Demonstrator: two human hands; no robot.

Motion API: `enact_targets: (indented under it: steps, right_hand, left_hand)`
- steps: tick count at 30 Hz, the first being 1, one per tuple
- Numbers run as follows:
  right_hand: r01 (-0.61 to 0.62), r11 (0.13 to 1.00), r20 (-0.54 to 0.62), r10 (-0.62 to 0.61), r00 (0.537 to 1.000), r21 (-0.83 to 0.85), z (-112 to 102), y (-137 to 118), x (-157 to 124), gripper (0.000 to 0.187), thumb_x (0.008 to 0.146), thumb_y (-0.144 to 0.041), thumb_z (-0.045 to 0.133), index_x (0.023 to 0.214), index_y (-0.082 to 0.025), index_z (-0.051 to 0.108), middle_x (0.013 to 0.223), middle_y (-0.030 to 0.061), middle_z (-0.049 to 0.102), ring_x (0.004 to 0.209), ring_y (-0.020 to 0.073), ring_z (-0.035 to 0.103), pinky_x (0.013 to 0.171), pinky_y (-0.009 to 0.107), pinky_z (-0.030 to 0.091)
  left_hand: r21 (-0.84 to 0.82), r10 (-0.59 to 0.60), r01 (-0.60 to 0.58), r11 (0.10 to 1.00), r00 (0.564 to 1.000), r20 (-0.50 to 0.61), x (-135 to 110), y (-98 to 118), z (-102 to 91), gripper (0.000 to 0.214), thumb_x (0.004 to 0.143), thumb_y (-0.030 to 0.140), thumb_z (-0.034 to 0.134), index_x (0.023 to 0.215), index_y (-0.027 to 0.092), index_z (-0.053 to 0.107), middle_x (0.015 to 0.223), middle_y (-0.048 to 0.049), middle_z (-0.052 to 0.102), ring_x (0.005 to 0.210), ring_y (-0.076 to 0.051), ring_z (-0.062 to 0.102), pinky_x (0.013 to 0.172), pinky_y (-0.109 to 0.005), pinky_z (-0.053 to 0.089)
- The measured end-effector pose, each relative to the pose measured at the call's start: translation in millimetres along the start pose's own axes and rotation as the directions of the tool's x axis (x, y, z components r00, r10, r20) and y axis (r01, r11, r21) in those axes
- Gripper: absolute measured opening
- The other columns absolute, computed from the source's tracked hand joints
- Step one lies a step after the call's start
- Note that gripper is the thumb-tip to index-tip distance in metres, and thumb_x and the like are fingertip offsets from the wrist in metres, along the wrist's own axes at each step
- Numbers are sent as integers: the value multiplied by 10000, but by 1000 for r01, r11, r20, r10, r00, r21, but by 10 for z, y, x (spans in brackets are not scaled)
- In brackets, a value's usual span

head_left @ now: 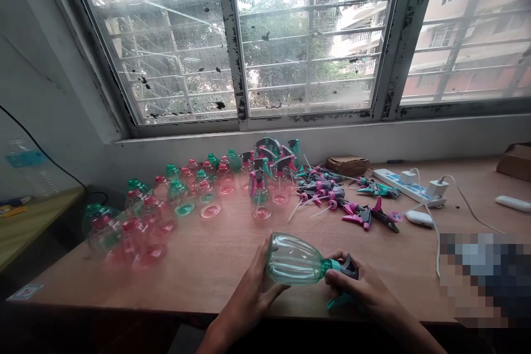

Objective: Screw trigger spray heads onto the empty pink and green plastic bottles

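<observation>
A clear green spray bottle [295, 259] lies sideways between my hands, above the front of the table. Around its base end my left hand [259, 279] is wrapped. At the neck, my right hand [352, 282] grips the grey and teal trigger sprayer [346, 266], which sits on the bottle's mouth; whether it is fully screwed down I cannot tell. The teal trigger points down below my right fingers. Beyond my hands, bottles with sprayers fitted, such as a pink one [262, 204], stand upright near a heap of loose pink, grey and teal sprayer heads [327, 188].
Several open pink and green bottles [209, 199] stand on the left of the wooden table [224, 282]. To the right are a power strip [409, 185] with plugged-in chargers, a white cable and a white device [420, 218]. A brown box [347, 165] sits by the window wall.
</observation>
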State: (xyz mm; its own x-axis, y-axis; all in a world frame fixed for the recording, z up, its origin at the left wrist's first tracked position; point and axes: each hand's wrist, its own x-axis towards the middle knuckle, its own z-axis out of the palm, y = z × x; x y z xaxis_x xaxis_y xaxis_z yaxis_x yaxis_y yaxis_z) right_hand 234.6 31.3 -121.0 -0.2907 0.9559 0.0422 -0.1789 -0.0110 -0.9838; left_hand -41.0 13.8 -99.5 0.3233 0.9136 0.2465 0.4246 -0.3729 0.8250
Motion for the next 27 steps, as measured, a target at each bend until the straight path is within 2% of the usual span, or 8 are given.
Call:
enact_targets:
  steps: [3, 6, 9, 13, 17, 21, 24, 27]
  right_hand:
    - [-9, 1000, 4, 9, 1000, -25, -1, -6, -3, 452, 789, -516, 865, 977, -165, 650, 636, -9, 712, 590, 173, 644, 576, 274, 485]
    - [-29, 999, 25, 30, 999, -41, -6, -5, -5, 455, 791, -515, 862, 988, -166, 645, 645, -6, 716, 605, 179, 649, 594, 286, 503]
    - [-36, 999, 20, 37, 999, -35, -6, 3, -6, 458, 780, -506, 869, 996, -164, 655, 630, -5, 715, 590, 177, 643, 586, 285, 502]
    - [-37, 998, 10, 37, 999, -44, 7, -14, -17, 441, 764, -509, 877, 948, -167, 669, 611, -8, 707, 567, 168, 630, 559, 269, 480]
    - [-44, 997, 2, 44, 999, -62, 13, -38, -26, 442, 756, -521, 879, 918, -167, 671, 619, -6, 711, 577, 169, 640, 570, 265, 487]
    - [-47, 997, 15, 48, 999, -53, 3, -22, -22, 444, 764, -514, 877, 940, -166, 665, 614, -5, 718, 578, 167, 636, 576, 260, 480]
    - [-44, 997, 18, 45, 999, -60, -6, -3, -18, 444, 768, -511, 874, 951, -167, 662, 606, -9, 713, 574, 166, 628, 576, 258, 469]
    - [-47, 997, 22, 48, 999, -60, -6, -11, -23, 443, 762, -514, 875, 941, -166, 665, 609, -10, 712, 571, 166, 629, 574, 260, 469]
  left_hand:
    - [-5, 11, -11, 1000, 1000, 4, -8, -10, 8, 910, 936, 331, 697, 1648, 340, 132, 1727, -65, 245, 1590, -288, 232, 1300, -477, 194]
    - [18, -8, 8, 1000, 1000, 15, -11, 30, -9, 997, 877, 403, 770, 1650, 302, 149, 1727, -91, 238, 1597, -310, 201, 1304, -487, 177]
    - [6, -30, 30, 1000, 999, 18, -13, 52, -24, 980, 886, 447, 756, 1648, 285, 162, 1727, -101, 236, 1597, -309, 202, 1304, -490, 177]
    - [-24, -8, 8, 1000, 1000, -1, -16, 19, -13, 936, 896, 371, 756, 1638, 343, 186, 1739, -56, 207, 1603, -292, 182, 1306, -478, 164]
    - [-36, -2, 2, 999, 1000, 4, -22, 0, 4, 898, 939, 308, 697, 1632, 420, 138, 1736, -6, 216, 1597, -269, 211, 1299, -475, 197]
    - [-16, -1, 1, 1000, 1000, 3, -17, 52, -4, 1043, 838, 386, 818, 1642, 360, 155, 1725, -62, 250, 1589, -318, 225, 1297, -491, 204]
    - [-16, -9, 9, 1000, 1000, -9, -10, 58, -11, 937, 887, 424, 761, 1639, 307, 214, 1708, -101, 286, 1578, -325, 257, 1296, -505, 203]
    - [-35, 19, -20, 999, 1000, -14, -7, -11, -2, 844, 944, 360, 691, 1638, 320, 213, 1715, -86, 272, 1586, -307, 237, 1300, -504, 182]
